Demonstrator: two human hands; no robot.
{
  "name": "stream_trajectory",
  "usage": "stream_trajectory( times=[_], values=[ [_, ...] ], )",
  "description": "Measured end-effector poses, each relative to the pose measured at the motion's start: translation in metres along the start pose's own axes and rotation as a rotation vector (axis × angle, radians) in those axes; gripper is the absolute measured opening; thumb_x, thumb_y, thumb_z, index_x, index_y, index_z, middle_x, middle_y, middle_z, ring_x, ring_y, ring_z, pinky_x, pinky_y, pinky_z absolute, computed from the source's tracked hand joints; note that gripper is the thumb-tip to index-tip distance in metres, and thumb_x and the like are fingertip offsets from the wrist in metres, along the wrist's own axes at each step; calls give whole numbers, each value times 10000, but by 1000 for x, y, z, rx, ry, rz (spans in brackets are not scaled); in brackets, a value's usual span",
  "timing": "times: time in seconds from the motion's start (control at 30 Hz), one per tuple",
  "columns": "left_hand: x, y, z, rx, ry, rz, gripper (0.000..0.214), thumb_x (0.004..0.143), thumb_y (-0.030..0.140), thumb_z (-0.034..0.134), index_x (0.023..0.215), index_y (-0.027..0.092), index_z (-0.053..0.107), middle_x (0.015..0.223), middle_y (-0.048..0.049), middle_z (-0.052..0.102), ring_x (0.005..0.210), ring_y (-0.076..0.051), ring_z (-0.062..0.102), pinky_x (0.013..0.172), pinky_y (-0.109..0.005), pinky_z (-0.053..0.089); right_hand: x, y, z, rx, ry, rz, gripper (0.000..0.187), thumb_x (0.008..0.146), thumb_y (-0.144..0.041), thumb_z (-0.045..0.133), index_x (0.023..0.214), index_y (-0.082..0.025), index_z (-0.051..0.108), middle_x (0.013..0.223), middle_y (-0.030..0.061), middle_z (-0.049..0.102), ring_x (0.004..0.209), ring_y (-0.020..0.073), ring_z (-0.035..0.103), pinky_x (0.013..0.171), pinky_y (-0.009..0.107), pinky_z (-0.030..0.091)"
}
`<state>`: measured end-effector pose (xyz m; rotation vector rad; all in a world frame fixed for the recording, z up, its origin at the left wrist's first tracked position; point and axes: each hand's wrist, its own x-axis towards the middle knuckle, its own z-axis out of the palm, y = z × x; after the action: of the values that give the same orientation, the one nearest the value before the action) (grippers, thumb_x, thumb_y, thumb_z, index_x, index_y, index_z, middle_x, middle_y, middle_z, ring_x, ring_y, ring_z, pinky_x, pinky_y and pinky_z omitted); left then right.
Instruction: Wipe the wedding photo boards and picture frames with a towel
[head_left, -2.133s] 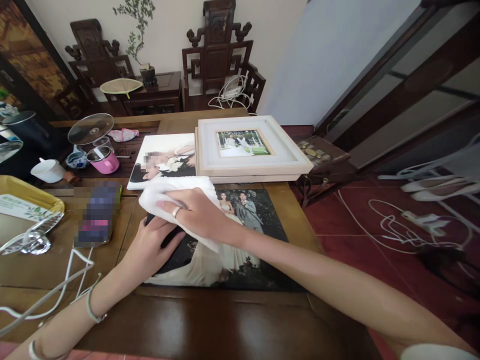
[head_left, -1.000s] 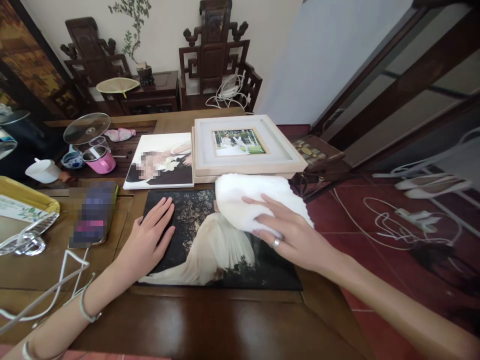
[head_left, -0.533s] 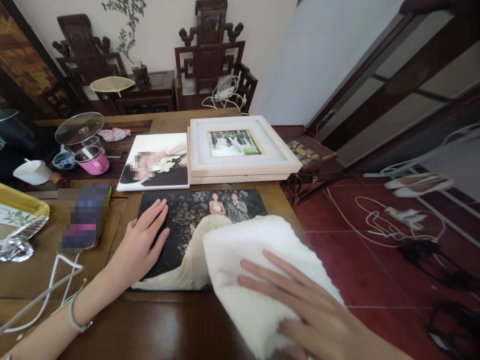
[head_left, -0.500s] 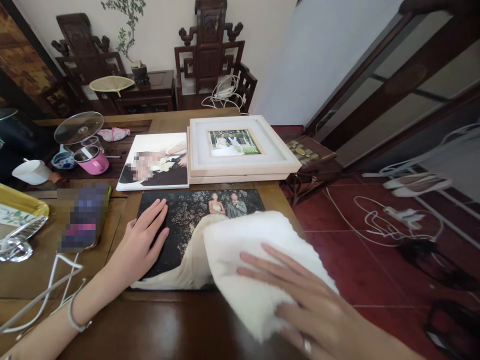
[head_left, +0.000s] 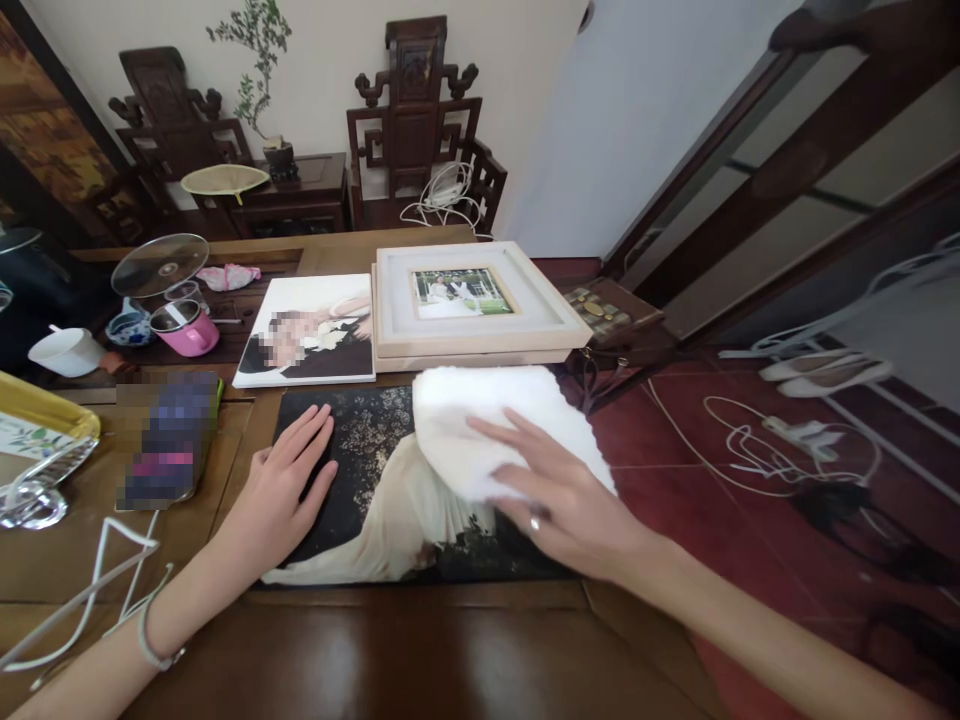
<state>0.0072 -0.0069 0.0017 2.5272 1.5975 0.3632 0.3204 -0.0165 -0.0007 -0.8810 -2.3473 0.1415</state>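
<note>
A dark photo panel (head_left: 352,540) of a couple, with a long pale gown across it, lies flat on the wooden table. My left hand (head_left: 292,480) rests on its left edge, fingers stretched out and holding nothing. Under my right hand (head_left: 555,490) is a white fluffy cloth (head_left: 510,400); the fingers press on it and keep hold of it over the upper right of the panel. The couple in the picture is covered by the cloth. Behind the panel are a white-edged photo print (head_left: 315,320) and a pale wooden picture frame (head_left: 480,345), stacked on another frame.
At the left are a phone (head_left: 169,440), a pink cup (head_left: 185,328), a white cup (head_left: 67,350), a glass lid (head_left: 161,265) and white cables (head_left: 97,590). Past the table's right edge, a power strip (head_left: 802,435) lies on the red floor (head_left: 675,490). Carved chairs stand behind.
My right hand has moved the cloth away from me, up the panel, uncovering its lower right part and covering the pictured couple. My left hand stays in place.
</note>
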Motion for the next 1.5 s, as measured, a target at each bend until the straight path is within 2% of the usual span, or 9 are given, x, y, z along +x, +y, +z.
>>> stream_trajectory(
  times=[0.17,0.27,0.47,0.63,0.8,0.9,1.0,1.33,1.5],
  values=[
    [1,0,1,14,-5,1,484,1001,358,311,1444,172,373,1532,-122,359,1426,-261,306,1029,-481,422,-32,-55,-18,36,-142,-109,178,849,-133,497,701,-205,566,1295,132,613,1329,301,429,1114,570,323],
    [1,0,1,13,-9,7,491,1000,362,314,1452,177,363,1531,-124,361,1426,-268,305,1025,-489,425,-38,-67,-25,50,-210,-161,195,861,-176,513,675,-228,543,1280,97,629,1307,281,462,1121,534,333],
    [1,1,-3,5,-33,5,490,996,353,309,1455,192,369,1528,-131,363,1422,-283,310,1004,-508,441,-7,-16,-13,42,-134,-59,151,889,-159,500,846,-188,641,1273,153,624,1282,268,494,1104,531,353],
    [2,0,-5,3,-44,-12,490,997,351,299,1445,170,380,1532,-134,355,1426,-279,302,999,-504,451,21,19,1,6,-90,60,169,927,-204,492,923,-192,661,1192,135,674,1234,270,544,1085,534,379],
    [2,-1,-3,17,-33,-15,498,999,360,291,1445,158,379,1535,-131,351,1429,-273,297,1012,-499,445,2,-20,1,20,-56,-58,148,852,-104,510,809,-169,637,1247,176,634,1318,298,446,1106,579,319],
    [3,-1,-3,31,-43,-2,503,1001,356,282,1450,148,370,1538,-135,343,1432,-271,290,1016,-502,442,-17,-57,-9,65,-164,-135,166,812,-89,516,732,-194,616,1287,128,620,1348,287,403,1138,558,273],
    [3,0,-5,46,-79,2,513,1003,360,269,1461,142,348,1546,-138,324,1438,-279,275,995,-515,459,-23,-72,-20,89,-257,-170,148,838,-156,541,725,-215,617,1289,77,626,1335,254,427,1163,495,252],
    [1,0,-9,56,-91,27,506,1004,347,282,1483,190,322,1540,-138,337,1434,-293,279,987,-526,466,28,10,-1,-10,-146,65,175,923,-190,489,922,-183,664,1173,152,677,1257,273,520,1074,567,374],
    [0,1,-7,81,-74,13,503,1004,330,276,1485,186,313,1541,-143,332,1431,-303,284,941,-528,495,14,-15,6,3,-70,-21,180,864,-112,504,870,-180,671,1233,159,646,1322,286,440,1098,587,324]
  ],
)
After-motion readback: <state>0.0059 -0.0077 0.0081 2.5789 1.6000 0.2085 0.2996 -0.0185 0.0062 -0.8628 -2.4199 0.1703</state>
